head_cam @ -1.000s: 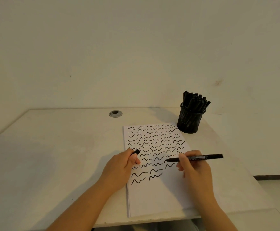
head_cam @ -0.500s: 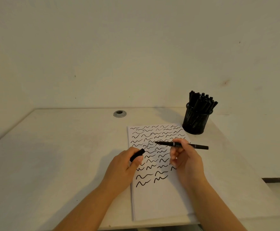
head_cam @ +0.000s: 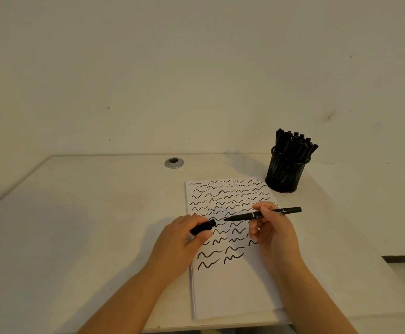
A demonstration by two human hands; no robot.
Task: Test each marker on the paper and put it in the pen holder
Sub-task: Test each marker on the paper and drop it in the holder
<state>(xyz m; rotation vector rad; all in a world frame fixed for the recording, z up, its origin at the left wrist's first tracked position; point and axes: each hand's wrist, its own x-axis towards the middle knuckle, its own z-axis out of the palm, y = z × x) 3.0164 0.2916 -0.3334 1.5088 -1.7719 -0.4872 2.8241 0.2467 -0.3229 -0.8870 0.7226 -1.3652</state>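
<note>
A white sheet of paper (head_cam: 230, 292) lies on the desk, its upper half covered with rows of black squiggles. My right hand (head_cam: 272, 231) pinches an uncapped black marker (head_cam: 249, 216) held level above the paper, tip pointing left. My left hand (head_cam: 179, 244) grips the marker's black cap (head_cam: 202, 226), its open end facing the tip a short gap away. A black mesh pen holder (head_cam: 284, 175) full of several black markers stands past the paper's top right corner.
The pale desk (head_cam: 88, 225) meets a plain wall behind. A round grey cable grommet (head_cam: 174, 162) sits near the back edge. The desk's right edge runs close to the pen holder, with floor visible beyond at the lower right.
My right hand lifted the marker off the paper and swung its tip left toward the cap. My left hand turned the cap to face the tip; the gap between them has narrowed.
</note>
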